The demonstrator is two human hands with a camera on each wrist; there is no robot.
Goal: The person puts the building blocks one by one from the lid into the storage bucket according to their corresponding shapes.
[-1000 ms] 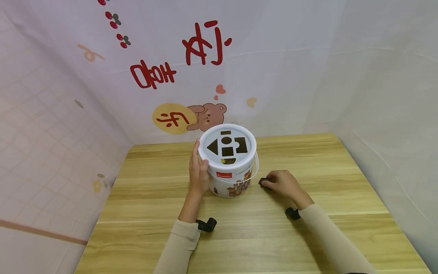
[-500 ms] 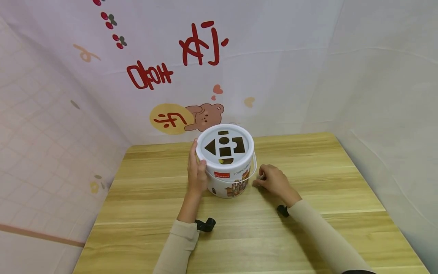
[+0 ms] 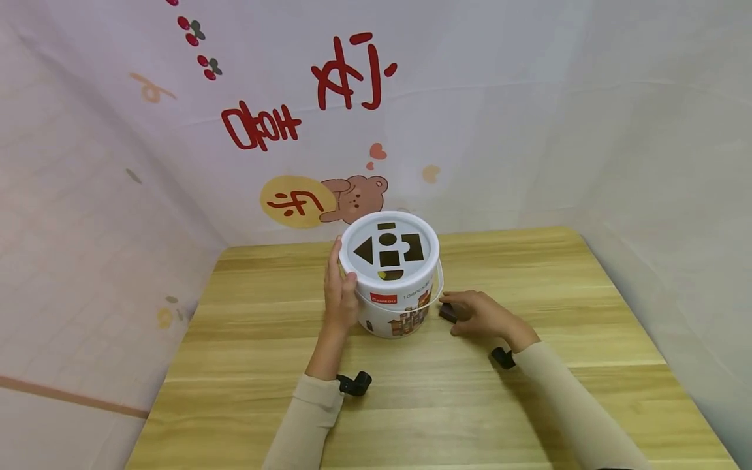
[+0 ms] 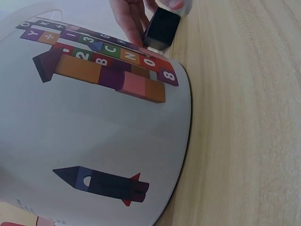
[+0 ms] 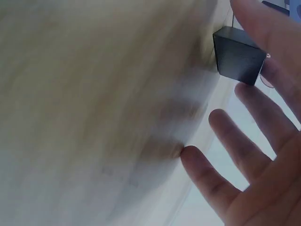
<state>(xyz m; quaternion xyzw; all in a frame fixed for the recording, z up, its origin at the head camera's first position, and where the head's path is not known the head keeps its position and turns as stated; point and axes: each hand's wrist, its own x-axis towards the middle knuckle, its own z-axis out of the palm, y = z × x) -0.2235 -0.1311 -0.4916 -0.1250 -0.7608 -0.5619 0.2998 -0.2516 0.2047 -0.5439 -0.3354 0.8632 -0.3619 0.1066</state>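
Observation:
A white toy-block bucket [image 3: 376,320] with shape cut-outs in its lid [image 3: 376,222] stands upright on the wooden table. My left hand [image 3: 341,300] rests along its left side, fingers fairly straight and thumb by the rim. To the right of the bucket, a small dark block [image 3: 448,313] is on the tabletop, close to the bucket's base. My right hand [image 3: 484,316] is around this block, thumb and fingers spread apart. In the right wrist view, fingertips lie close beside the block [image 5: 240,56]; whether they touch it I cannot tell.
A thin white handle [image 3: 442,281] hangs down the bucket's right front. Behind the wooden table [image 3: 411,405] rises a white curtain [image 3: 499,130] with printed figures. Black wrist cameras [image 3: 356,384] sit on both arms.
My right hand moved left toward the bucket with the dark block, then drew slightly back right as its fingers spread, showing the block. My left hand stayed on the bucket.

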